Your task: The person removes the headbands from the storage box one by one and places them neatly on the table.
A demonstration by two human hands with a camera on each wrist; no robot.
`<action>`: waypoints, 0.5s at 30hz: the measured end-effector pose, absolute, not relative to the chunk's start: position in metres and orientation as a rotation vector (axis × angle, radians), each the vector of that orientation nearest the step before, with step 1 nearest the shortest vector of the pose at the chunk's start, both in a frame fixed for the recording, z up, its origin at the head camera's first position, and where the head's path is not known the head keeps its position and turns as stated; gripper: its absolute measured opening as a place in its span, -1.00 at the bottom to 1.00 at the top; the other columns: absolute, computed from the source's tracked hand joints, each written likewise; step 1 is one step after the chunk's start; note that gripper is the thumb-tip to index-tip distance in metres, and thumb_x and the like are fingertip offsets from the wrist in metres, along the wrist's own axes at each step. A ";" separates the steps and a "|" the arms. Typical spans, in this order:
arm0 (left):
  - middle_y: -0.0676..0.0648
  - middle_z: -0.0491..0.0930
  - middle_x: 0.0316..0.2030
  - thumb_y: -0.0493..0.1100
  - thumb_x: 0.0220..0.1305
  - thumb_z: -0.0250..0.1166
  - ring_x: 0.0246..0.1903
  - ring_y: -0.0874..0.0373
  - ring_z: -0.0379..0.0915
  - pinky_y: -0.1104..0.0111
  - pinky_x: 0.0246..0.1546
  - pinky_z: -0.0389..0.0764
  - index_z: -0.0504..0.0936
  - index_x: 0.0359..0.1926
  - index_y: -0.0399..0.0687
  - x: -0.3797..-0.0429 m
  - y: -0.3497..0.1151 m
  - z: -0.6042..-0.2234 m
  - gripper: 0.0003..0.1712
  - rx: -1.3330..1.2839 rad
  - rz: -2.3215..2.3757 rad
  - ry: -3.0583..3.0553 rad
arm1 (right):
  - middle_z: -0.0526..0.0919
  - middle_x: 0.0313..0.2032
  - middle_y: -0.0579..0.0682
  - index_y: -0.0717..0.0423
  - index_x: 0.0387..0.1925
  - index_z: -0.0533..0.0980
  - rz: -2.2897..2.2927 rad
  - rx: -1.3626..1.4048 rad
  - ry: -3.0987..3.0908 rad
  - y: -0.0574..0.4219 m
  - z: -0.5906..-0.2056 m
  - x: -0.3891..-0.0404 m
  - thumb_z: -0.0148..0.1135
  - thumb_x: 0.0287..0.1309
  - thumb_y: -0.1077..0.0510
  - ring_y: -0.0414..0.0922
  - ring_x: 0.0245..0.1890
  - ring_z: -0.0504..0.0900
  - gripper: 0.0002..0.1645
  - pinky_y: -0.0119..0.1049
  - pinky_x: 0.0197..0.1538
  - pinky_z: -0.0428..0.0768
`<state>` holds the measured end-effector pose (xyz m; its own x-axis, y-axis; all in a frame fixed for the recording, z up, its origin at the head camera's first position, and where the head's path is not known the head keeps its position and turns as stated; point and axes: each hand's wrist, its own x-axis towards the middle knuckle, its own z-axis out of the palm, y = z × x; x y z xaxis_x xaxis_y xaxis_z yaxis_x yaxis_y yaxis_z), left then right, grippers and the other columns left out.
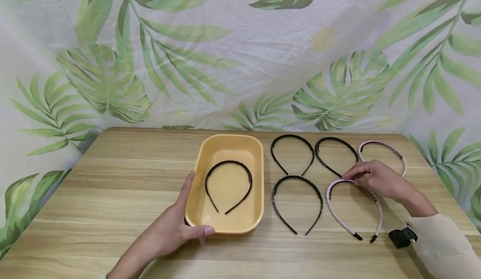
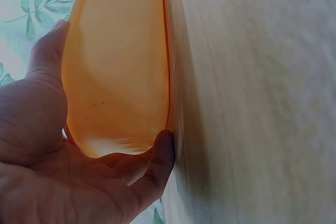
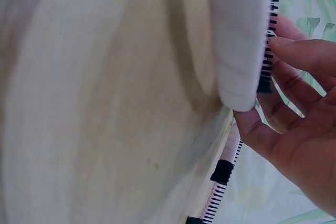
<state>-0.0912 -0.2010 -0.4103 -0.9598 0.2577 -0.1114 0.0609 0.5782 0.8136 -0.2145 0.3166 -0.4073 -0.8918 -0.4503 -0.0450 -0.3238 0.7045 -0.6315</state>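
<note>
My left hand (image 1: 169, 224) grips the near left corner of a yellow plastic basin (image 1: 259, 191), thumb at the near side and fingers along the left wall. The left wrist view shows that grip against the basin's outer wall (image 2: 115, 66). Inside the basin lies a black toothed headband (image 1: 228, 162). Over on the right, my right hand (image 1: 387, 183) pinches the top of a pale pink headband (image 1: 381, 216) with black teeth and black end tips. Seen from the right wrist, the fingers (image 3: 304, 53) are at the band's toothed edge, partly hidden behind it.
Right of the basin lie a front black headband (image 1: 297, 177), a back left black one (image 1: 291, 136), a back middle black one (image 1: 334, 138) and another pink one (image 1: 381, 143). All rest on the wooden table (image 1: 124, 178). A leaf-patterned cloth (image 1: 263, 62) hangs behind.
</note>
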 end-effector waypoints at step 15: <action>-0.32 0.04 0.63 0.18 0.08 0.63 0.23 0.02 0.50 0.60 0.20 0.36 -0.44 0.69 0.30 -0.091 -0.201 -0.410 0.57 0.267 1.330 2.586 | 0.78 -0.10 0.07 0.20 -0.15 0.78 -0.936 -0.644 2.741 0.318 -0.408 -0.215 0.27 0.17 0.50 -0.47 -0.12 0.54 -0.68 -0.44 -0.15 0.57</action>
